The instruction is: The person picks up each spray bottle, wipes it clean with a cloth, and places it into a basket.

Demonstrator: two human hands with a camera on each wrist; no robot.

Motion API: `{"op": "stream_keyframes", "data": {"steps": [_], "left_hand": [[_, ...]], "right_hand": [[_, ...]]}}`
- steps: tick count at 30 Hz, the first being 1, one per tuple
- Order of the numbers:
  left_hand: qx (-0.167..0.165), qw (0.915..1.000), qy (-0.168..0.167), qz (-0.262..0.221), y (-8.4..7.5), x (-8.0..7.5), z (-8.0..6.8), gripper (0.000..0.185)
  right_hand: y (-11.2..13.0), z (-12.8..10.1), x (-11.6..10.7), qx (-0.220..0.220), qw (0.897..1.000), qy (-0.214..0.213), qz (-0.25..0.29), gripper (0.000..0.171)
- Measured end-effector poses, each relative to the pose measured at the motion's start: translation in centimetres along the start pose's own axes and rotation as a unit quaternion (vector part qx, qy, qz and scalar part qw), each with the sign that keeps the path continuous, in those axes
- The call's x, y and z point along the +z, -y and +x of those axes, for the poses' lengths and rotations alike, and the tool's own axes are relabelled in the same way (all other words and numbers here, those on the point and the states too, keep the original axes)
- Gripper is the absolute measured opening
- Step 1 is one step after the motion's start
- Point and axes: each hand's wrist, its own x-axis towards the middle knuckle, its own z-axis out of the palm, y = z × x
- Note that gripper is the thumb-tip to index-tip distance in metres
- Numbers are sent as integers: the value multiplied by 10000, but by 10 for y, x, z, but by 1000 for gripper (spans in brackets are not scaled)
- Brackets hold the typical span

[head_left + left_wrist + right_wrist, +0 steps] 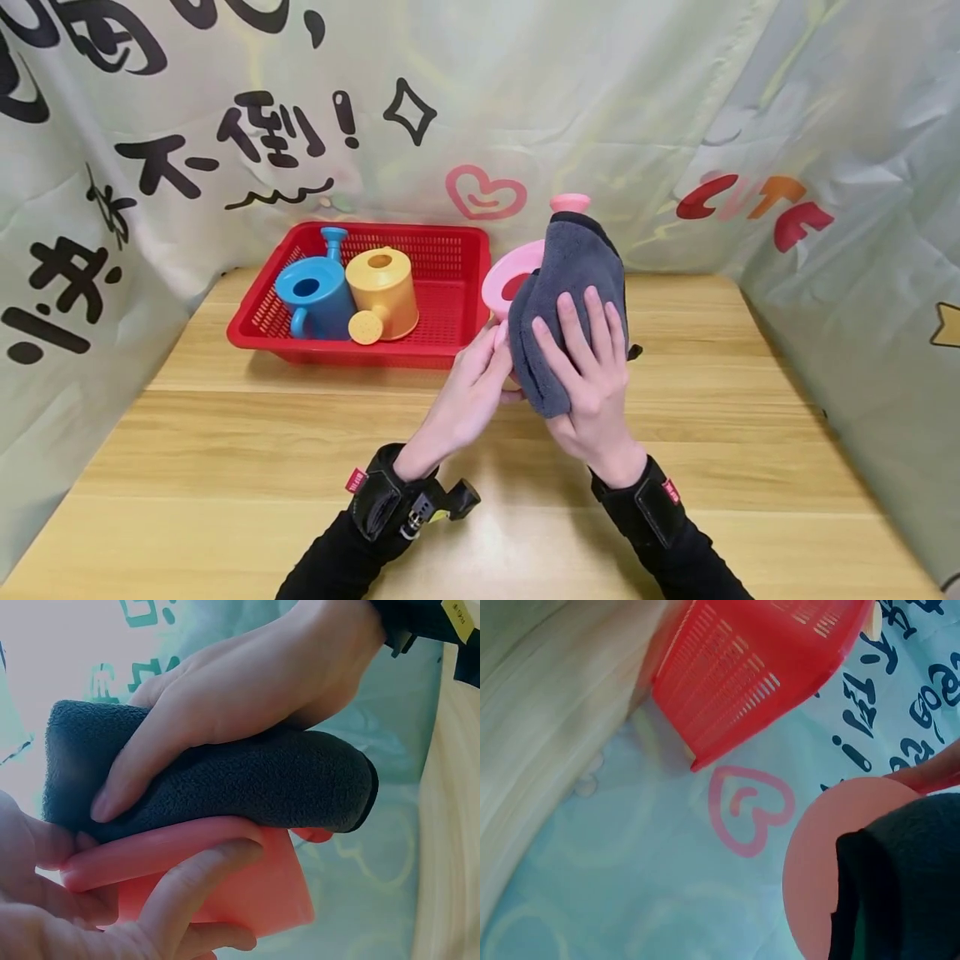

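Note:
A pink watering can (516, 271) is tilted in the air, right of the red basket, its spout tip (570, 202) showing above a dark grey cloth (573, 267). My left hand (472, 375) grips the can from the left; in the left wrist view its fingers (199, 889) curl over the pink plastic. My right hand (592, 375) holds the folded cloth against the can, fingers spread over it and thumb on its other side. Much of the can is hidden behind the cloth. In the right wrist view the cloth (915, 870) covers part of a round pink surface (817, 862).
A red plastic basket (450, 350) stands at the back left of the wooden table (300, 458). Inside it are a blue watering can (322, 304) and a yellow watering can (393, 292). A printed fabric curtain (600, 100) hangs behind and along both sides of the table.

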Motion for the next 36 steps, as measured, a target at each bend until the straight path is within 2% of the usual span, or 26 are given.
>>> {"op": "stream_keyframes", "data": {"steps": [5, 10, 12, 14, 17, 20, 22, 25, 30, 33, 36], "left_hand": [[51, 9999, 101, 58, -1, 0, 0, 31], [56, 9997, 130, 213, -2, 1, 0, 27], [54, 9996, 141, 221, -2, 0, 0, 27], [40, 9997, 114, 194, -1, 0, 0, 28], [36, 10000, 26, 16, 0, -1, -1, 29], [66, 9998, -47, -161, 1, -2, -1, 32], [100, 9998, -42, -190, 1, -2, -1, 32], [142, 9999, -28, -57, 0, -2, -1, 29], [190, 9997, -68, 106, -3, -4, -1, 26], [221, 9997, -129, -27, -3, -6, 0, 25], [249, 9993, -218, -152, -3, -7, 0, 24]], "right_hand": [[-4, 4, -2, 428, 9984, -230, 305, 45], [-9, 8, -5, 922, 9873, -426, 1222, 43], [-10, 8, -6, 957, 9855, -414, 1341, 43], [-9, 7, -5, 843, 9887, -414, 1168, 43], [-5, 3, -2, 397, 9969, -333, 600, 42], [-3, 0, 0, 35, 9993, -243, 283, 45], [-3, 0, 1, 37, 9992, -232, 308, 46], [-6, 1, 1, 359, 9968, -398, 599, 43], [-10, 4, -3, 1086, 9799, -457, 1612, 44], [-11, 4, -6, 1419, 9644, -420, 2193, 47], [-12, 5, -7, 1686, 9442, -486, 2788, 44]]}}
